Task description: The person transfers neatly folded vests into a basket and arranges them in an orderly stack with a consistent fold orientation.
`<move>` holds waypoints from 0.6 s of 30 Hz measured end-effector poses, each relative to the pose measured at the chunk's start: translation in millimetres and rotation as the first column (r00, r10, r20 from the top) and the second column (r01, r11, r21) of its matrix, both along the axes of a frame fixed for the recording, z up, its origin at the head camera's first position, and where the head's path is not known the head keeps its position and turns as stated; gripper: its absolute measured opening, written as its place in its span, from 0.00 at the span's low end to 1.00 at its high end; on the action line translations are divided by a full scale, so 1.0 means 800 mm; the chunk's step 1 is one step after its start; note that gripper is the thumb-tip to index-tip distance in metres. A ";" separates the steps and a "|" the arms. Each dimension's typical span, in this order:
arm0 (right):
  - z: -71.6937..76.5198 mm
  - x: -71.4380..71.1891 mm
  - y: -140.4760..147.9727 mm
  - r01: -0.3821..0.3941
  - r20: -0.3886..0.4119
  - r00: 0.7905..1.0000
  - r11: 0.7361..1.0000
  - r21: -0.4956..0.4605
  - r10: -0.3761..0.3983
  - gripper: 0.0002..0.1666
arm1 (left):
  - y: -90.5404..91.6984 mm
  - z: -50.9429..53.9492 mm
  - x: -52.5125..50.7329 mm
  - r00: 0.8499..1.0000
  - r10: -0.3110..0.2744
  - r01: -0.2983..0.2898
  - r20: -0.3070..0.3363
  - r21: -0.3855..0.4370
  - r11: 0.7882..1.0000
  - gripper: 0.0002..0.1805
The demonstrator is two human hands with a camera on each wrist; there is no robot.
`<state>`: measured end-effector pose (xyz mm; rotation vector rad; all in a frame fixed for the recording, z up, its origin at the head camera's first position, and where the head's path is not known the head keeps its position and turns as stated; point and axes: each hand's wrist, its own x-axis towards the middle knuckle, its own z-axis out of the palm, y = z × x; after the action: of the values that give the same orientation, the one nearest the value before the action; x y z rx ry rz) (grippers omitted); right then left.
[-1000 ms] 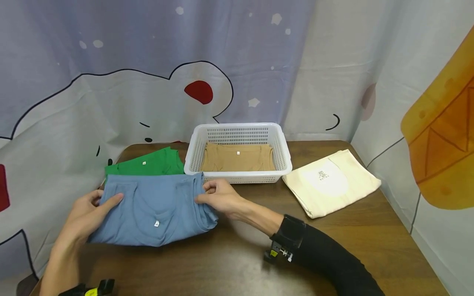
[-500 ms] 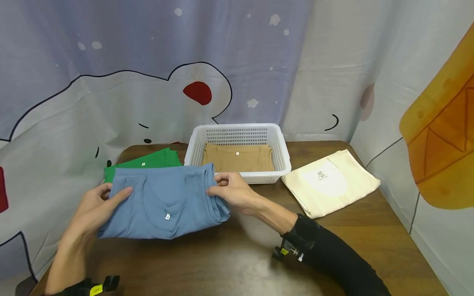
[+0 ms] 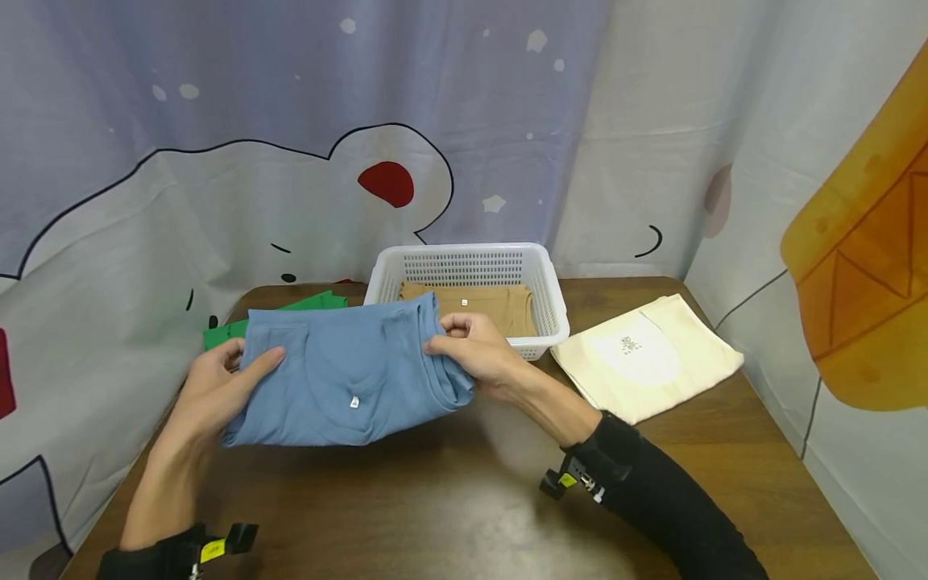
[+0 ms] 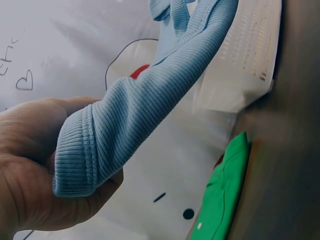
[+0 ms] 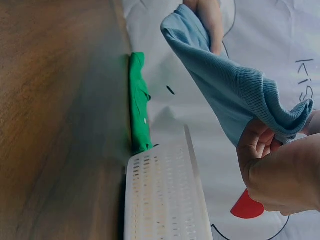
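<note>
A folded blue ribbed garment [image 3: 348, 370] with a small white tag is held up off the table between both hands. My left hand [image 3: 225, 387] grips its left edge, thumb on top; the left wrist view shows that hand [image 4: 55, 165] around the ribbed end of the cloth [image 4: 135, 110]. My right hand [image 3: 482, 354] pinches the right edge, and in the right wrist view its fingers [image 5: 255, 142] curl under the fold of the blue cloth [image 5: 225, 80]. The garment overlaps the front left of a white basket [image 3: 547, 314], which contains a folded tan garment [image 3: 500, 306].
Behind the blue cloth lies a green folded garment [image 3: 319, 301], partly hidden. A cream cloth bag [image 3: 645, 354] lies to the right of the basket on the brown wooden table [image 3: 449, 507]. A printed curtain [image 3: 275, 201] hangs behind the table.
Both hands have carried the blue garment rightward and up toward the basket. It now covers more of the green garment and part of the basket's front left.
</note>
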<state>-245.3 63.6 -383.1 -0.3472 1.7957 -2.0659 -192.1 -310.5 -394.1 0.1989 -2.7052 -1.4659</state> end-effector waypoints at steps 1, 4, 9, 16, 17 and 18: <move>0.001 -0.001 0.002 0.005 0.005 1.000 1.000 -0.003 -0.005 0.08 | 0.002 0.002 -0.001 1.000 -0.003 0.003 -0.002 0.000 1.000 0.35; 0.004 -0.003 0.008 0.020 0.011 1.000 1.000 -0.006 -0.020 0.07 | 0.007 0.006 -0.004 1.000 -0.009 0.009 -0.006 -0.014 1.000 0.36; 0.009 -0.007 0.016 0.042 0.006 0.999 0.999 -0.021 -0.042 0.06 | 0.016 0.010 -0.011 1.000 -0.016 0.016 -0.020 0.011 1.000 0.36; 0.014 -0.011 0.028 0.081 -0.024 0.996 0.997 -0.017 -0.081 0.06 | 0.030 0.014 -0.021 0.999 -0.007 0.008 -0.039 0.023 1.000 0.37; 0.015 -0.012 0.029 0.087 -0.026 0.996 0.996 -0.015 -0.088 0.06 | 0.032 0.014 -0.022 0.999 -0.004 0.005 -0.040 0.023 1.000 0.37; 0.016 -0.013 0.031 0.092 -0.027 0.995 0.996 -0.016 -0.093 0.06 | 0.034 0.015 -0.023 0.999 -0.002 0.003 -0.040 0.023 1.000 0.37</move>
<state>-255.3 88.2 -370.6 -0.3039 1.8459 -2.1482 -210.1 -283.6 -382.3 0.1652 -2.6594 -1.4864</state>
